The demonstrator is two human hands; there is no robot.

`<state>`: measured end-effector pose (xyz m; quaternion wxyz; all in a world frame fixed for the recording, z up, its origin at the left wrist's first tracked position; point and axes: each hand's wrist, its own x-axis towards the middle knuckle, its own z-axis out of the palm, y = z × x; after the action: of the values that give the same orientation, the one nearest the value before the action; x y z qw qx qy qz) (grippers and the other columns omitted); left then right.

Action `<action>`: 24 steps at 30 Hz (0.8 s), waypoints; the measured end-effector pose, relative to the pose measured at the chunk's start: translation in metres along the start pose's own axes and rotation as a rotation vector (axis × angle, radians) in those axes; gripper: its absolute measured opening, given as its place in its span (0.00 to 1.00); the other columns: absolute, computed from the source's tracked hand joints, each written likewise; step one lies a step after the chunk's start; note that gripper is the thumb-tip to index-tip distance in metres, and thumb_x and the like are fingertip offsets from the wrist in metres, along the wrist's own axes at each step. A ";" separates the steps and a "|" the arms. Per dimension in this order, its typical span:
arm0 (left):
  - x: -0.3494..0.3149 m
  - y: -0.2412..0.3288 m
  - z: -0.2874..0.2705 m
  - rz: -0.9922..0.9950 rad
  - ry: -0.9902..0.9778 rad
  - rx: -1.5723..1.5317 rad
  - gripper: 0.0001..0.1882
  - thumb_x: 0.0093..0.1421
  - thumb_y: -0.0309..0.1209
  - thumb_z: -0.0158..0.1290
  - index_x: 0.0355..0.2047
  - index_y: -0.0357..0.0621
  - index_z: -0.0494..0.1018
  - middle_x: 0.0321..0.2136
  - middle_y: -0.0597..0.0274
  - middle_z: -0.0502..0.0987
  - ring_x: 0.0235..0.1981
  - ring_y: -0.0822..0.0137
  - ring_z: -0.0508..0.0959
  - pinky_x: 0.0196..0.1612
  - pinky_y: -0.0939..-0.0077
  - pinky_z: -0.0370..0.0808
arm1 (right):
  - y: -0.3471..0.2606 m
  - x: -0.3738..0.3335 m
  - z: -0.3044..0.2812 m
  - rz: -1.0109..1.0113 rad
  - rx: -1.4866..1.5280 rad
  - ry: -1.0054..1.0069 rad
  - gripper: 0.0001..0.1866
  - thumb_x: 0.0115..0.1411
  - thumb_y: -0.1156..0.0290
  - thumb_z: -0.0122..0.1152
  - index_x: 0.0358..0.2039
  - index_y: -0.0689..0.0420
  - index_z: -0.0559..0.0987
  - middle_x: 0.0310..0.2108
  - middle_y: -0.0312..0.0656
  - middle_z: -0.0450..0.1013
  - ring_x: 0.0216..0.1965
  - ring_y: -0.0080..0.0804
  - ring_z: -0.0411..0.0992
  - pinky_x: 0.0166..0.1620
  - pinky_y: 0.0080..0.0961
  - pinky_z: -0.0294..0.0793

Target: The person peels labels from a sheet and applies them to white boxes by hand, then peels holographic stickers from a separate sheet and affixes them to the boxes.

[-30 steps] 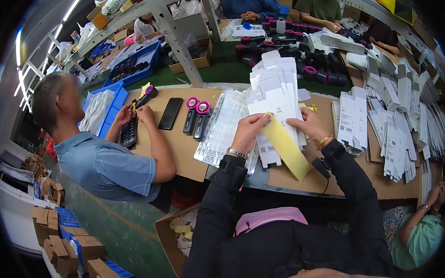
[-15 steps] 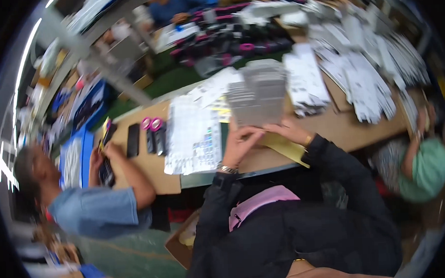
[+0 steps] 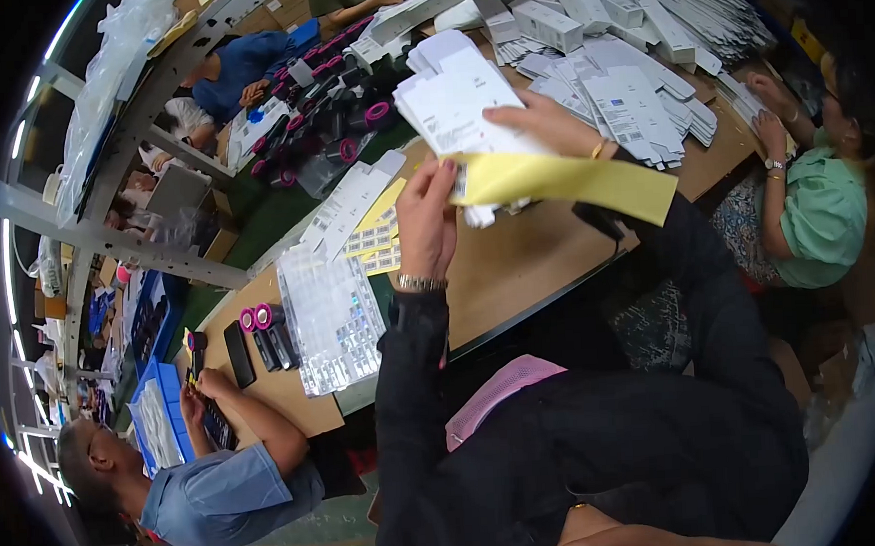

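My left hand (image 3: 426, 223) pinches the end of a yellow label strip (image 3: 570, 181), where a small black-and-white printed label shows. The strip stretches across to the right, passing in front of my right wrist. My right hand (image 3: 545, 129) grips a stack of white flattened cartons (image 3: 457, 94), its thumb on the top one; its other fingers are hidden. Just left of the stack, yellow label sheets (image 3: 370, 242) lie partly under loose white flat cartons (image 3: 342, 211). A clear-and-white sheet of stickers (image 3: 327, 322) is nearest my left forearm.
Black cylindrical devices with pink rings (image 3: 337, 107) are heaped at the back. More flat cartons (image 3: 635, 108) and folded boxes (image 3: 549, 24) pile up at the far right. A co-worker in blue (image 3: 227, 487) sits left beside a blue tray (image 3: 175, 411); another in green (image 3: 816, 227) sits right.
The carton stack has moved away from me and turned from a grey-looking face to a white printed one. My left hand has left the stack and holds the raised yellow strip. My view has turned.
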<state>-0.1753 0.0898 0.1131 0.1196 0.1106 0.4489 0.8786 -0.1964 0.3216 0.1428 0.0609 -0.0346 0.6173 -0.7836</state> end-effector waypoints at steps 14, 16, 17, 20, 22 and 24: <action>0.071 -0.098 0.002 -0.099 0.075 0.032 0.11 0.68 0.28 0.62 0.46 0.34 0.81 0.40 0.65 0.83 0.42 0.76 0.80 0.47 0.82 0.75 | 0.021 0.022 -0.064 0.046 -0.039 -0.010 0.41 0.69 0.57 0.64 0.76 0.55 0.58 0.63 0.43 0.72 0.56 0.28 0.75 0.57 0.25 0.76; 0.081 -0.101 0.010 -0.091 0.071 0.068 0.11 0.67 0.29 0.63 0.45 0.33 0.82 0.38 0.66 0.83 0.41 0.77 0.79 0.46 0.83 0.75 | 0.010 0.014 -0.065 0.099 0.035 -0.021 0.43 0.70 0.57 0.63 0.78 0.53 0.54 0.66 0.43 0.70 0.59 0.28 0.74 0.59 0.26 0.75; 0.088 -0.103 0.013 -0.107 0.023 0.066 0.12 0.67 0.29 0.63 0.46 0.34 0.81 0.40 0.65 0.83 0.41 0.77 0.80 0.47 0.82 0.75 | 0.014 0.016 -0.072 0.104 0.035 -0.029 0.43 0.70 0.57 0.63 0.78 0.53 0.54 0.66 0.43 0.70 0.59 0.28 0.74 0.59 0.26 0.75; 0.094 -0.105 0.017 -0.139 -0.060 0.062 0.13 0.68 0.30 0.62 0.49 0.35 0.80 0.43 0.63 0.83 0.43 0.75 0.81 0.48 0.81 0.77 | 0.023 0.028 -0.087 0.127 0.065 -0.042 0.42 0.69 0.56 0.63 0.77 0.55 0.56 0.65 0.40 0.70 0.60 0.27 0.73 0.59 0.25 0.74; 0.093 -0.104 0.019 -0.140 -0.040 0.027 0.13 0.68 0.30 0.62 0.49 0.35 0.81 0.43 0.62 0.84 0.43 0.75 0.81 0.48 0.81 0.77 | 0.028 0.029 -0.092 0.140 0.053 -0.036 0.42 0.69 0.56 0.63 0.77 0.55 0.56 0.65 0.41 0.71 0.60 0.27 0.74 0.59 0.25 0.74; 0.088 -0.104 0.016 -0.138 -0.021 0.010 0.13 0.68 0.30 0.63 0.48 0.35 0.81 0.43 0.62 0.84 0.43 0.75 0.81 0.48 0.81 0.76 | 0.028 0.030 -0.092 0.152 0.028 -0.008 0.43 0.69 0.56 0.64 0.77 0.55 0.56 0.64 0.41 0.71 0.60 0.27 0.74 0.58 0.25 0.74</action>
<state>-0.2425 0.1889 0.0451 0.1838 0.0891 0.4584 0.8650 -0.2369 0.3996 0.0932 0.1232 0.0103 0.6070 -0.7850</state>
